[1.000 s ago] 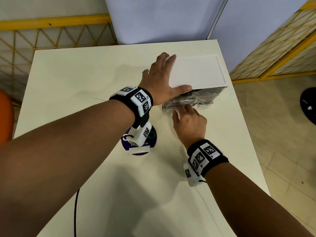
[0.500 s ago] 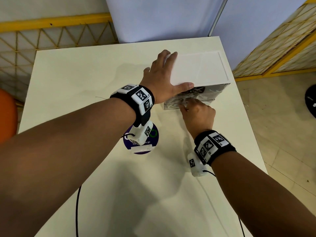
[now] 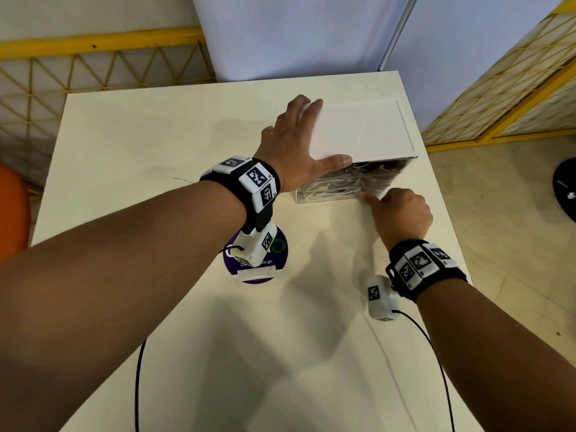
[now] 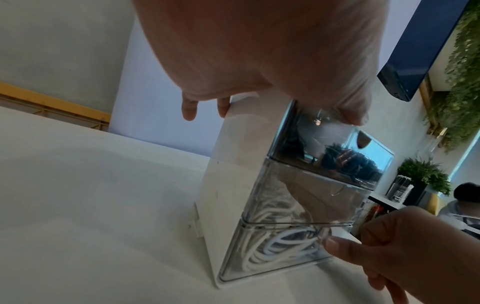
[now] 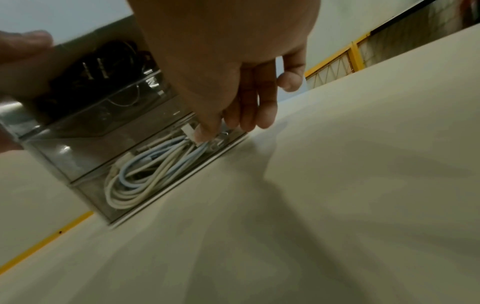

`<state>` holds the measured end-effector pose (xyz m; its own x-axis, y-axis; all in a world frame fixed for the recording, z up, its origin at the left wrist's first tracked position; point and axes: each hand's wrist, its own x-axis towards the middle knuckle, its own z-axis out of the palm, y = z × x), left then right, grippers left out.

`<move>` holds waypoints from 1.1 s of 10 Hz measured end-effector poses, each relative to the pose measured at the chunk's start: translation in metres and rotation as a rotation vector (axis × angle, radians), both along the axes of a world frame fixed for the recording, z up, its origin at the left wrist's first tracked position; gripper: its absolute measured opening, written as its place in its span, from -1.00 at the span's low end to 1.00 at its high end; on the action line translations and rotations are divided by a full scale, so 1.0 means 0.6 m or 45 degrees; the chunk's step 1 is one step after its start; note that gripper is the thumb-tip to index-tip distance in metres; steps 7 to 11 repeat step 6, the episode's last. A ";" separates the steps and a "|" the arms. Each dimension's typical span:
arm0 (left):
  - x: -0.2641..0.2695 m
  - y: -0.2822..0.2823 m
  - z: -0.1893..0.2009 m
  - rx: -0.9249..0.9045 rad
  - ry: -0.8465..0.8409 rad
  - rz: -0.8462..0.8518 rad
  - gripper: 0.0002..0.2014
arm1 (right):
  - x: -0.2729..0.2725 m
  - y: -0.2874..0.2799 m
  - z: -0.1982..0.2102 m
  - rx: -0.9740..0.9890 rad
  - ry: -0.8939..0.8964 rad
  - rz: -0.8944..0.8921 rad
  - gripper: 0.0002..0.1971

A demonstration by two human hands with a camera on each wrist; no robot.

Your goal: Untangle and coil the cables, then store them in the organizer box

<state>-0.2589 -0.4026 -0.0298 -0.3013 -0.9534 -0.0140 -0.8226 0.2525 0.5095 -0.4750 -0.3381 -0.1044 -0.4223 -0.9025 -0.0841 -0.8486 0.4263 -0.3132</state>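
The organizer box [image 3: 358,132], white on top with clear drawers in front, stands at the table's far right. My left hand [image 3: 299,145] lies flat on its top left corner, thumb along the front edge and fingertips [image 4: 188,111] over the far side. My right hand [image 3: 399,213] is in front of the box with its fingers curled, and its thumb tip [image 5: 205,131] presses the lower drawer's front. Coiled white cables [image 5: 137,174] fill the lower drawer [image 4: 280,242]. A black cable [image 5: 103,61] lies in the top drawer.
A purple round disc [image 3: 274,266] lies on the cream table [image 3: 156,135] under my left wrist. The table's right edge runs close by the box. An orange seat [image 3: 12,207] stands to the left, and yellow lattice railings stand behind and to the right.
My right hand has slid right along the drawer fronts and curled its fingers in, leaving the thumb on the lower drawer. The left hand has stayed on the box.
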 end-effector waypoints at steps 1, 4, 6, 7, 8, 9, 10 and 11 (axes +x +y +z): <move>0.001 -0.001 -0.002 -0.022 0.011 -0.011 0.10 | -0.003 -0.010 0.007 0.004 0.021 0.045 -0.38; 0.000 0.004 0.008 0.044 0.019 -0.004 0.20 | 0.007 0.001 -0.002 0.146 0.021 0.274 -0.46; 0.007 0.047 -0.011 0.030 0.187 0.186 0.15 | -0.020 0.084 -0.017 -0.224 0.151 0.589 -0.50; 0.007 0.047 -0.011 0.030 0.187 0.186 0.15 | -0.020 0.084 -0.017 -0.224 0.151 0.589 -0.50; 0.007 0.047 -0.011 0.030 0.187 0.186 0.15 | -0.020 0.084 -0.017 -0.224 0.151 0.589 -0.50; 0.007 0.047 -0.011 0.030 0.187 0.186 0.15 | -0.020 0.084 -0.017 -0.224 0.151 0.589 -0.50; 0.007 0.047 -0.011 0.030 0.187 0.186 0.15 | -0.020 0.084 -0.017 -0.224 0.151 0.589 -0.50; 0.007 0.047 -0.011 0.030 0.187 0.186 0.15 | -0.020 0.084 -0.017 -0.224 0.151 0.589 -0.50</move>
